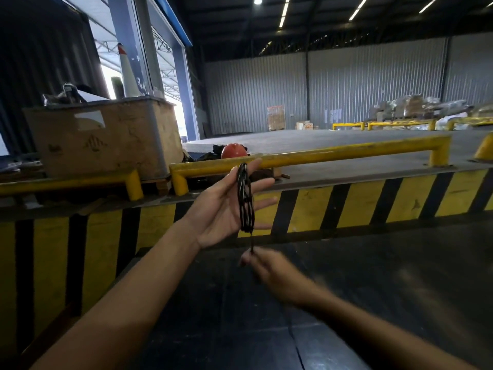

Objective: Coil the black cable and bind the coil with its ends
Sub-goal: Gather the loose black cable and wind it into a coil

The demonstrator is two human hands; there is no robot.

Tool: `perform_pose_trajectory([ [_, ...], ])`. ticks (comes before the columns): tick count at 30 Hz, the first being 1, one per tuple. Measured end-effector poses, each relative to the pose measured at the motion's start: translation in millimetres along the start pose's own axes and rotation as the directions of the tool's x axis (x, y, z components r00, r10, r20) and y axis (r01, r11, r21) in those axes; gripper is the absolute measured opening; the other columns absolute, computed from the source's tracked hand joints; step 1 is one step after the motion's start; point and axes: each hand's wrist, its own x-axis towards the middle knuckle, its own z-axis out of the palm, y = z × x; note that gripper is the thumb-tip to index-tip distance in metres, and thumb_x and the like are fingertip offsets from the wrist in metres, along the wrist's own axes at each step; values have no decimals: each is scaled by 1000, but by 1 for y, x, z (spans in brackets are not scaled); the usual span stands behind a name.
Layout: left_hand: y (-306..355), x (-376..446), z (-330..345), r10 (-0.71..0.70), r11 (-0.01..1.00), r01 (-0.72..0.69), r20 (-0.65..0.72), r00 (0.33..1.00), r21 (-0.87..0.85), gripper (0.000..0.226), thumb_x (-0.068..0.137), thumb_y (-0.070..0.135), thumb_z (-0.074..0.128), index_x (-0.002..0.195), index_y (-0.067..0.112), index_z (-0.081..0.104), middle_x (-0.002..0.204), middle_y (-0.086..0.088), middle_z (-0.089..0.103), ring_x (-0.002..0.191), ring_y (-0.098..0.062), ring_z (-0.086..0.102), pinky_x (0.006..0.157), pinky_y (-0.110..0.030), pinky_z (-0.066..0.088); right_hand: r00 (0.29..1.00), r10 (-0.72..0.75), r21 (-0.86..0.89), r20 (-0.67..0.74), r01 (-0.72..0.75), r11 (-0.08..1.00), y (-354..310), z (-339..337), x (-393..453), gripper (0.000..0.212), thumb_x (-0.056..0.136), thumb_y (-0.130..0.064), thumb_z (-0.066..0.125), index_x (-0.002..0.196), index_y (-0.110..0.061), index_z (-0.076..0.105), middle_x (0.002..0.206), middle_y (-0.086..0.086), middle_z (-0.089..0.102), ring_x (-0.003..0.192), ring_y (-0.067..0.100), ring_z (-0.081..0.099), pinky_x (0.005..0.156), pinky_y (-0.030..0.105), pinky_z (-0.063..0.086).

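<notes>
Thin black cable (246, 200) wound into one narrow coil, hanging across the spread left hand (226, 206).

The coil lies against the flat palm, fingers splayed wide and not curled round it; one strand drops straight down from the bottom of the coil into the right hand (269, 268), just below, which is blurred and looks pinched shut on that strand. Beyond the left fingertips runs a yellow painted steel rail (333, 152), one of several on the dock. Just behind it sits one round red helmet-like object (233, 151). Up and to the left of the grip stands one worn brown cardboard box (106, 137), open-topped, with dark clutter poking out that cannot be made out. Under the rail is a yellow-and-black striped dock edge (373, 201).
</notes>
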Motion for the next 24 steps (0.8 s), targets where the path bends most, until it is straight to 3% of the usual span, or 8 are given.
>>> perform_pose_trajectory([
  [3,0,6,-1,105,970,-69,-149,983,232,40,97,43,27,129,42,50,147,-1,41,131,-27,43,106,-65,27,987,-24,-4,162,25,1000,-13,25,-12,16,98,-31,39,93,-27,54,79,-8,55,69,3,53,66,27,46],
  [6,-1,1,-16,199,690,27,-225,954,723,40,99,42,24,136,43,39,155,-2,30,142,-27,25,111,-52,22,964,-33,-116,262,66,991,-29,-5,-10,13,97,-28,41,89,-30,52,79,-11,53,69,-2,52,66,21,41],
  [9,-4,-8,-30,80,429,177,-233,969,886,40,100,40,25,138,40,37,138,3,43,129,-21,41,97,-36,35,978,-109,-290,180,159,944,-50,-54,-2,16,95,-28,46,83,-34,54,75,-10,55,68,-5,53,63,19,39],
  [12,-11,-17,-33,-187,316,323,-275,943,892,38,99,42,28,131,35,48,127,2,51,107,-15,53,93,-37,43,987,-160,-433,17,151,889,-63,-98,7,13,91,-30,52,86,-23,62,78,-3,61,70,8,58,64,27,49],
  [15,-14,-26,-37,-457,637,426,-131,880,642,38,95,49,31,126,42,52,136,-5,53,121,-25,55,96,-48,46,954,-244,-561,-176,106,821,-59,-122,15,14,88,-29,56,86,-17,64,70,-7,57,67,9,57,60,24,45],
  [17,-10,-28,-40,-443,833,416,-10,897,365,42,91,48,34,127,39,55,137,-8,56,124,-31,54,98,-57,44,926,-281,-547,-251,103,831,-49,-122,18,19,90,-30,54,85,-15,64,67,-8,55,63,9,55,57,25,45],
  [21,2,-26,-28,-220,975,221,189,957,15,48,93,44,32,137,32,48,135,-13,57,120,-36,56,96,-61,41,927,-181,-366,-330,51,929,-20,-89,17,31,96,-35,38,78,-23,59,68,-2,58,64,13,57,58,27,45],
  [24,17,-17,-4,37,998,-37,0,999,-45,44,94,45,30,127,35,56,125,-10,65,108,-31,65,88,-61,47,992,-8,-229,-127,-21,973,-3,-43,10,31,97,-36,34,88,-21,59,86,7,65,77,18,62,72,37,54],
])
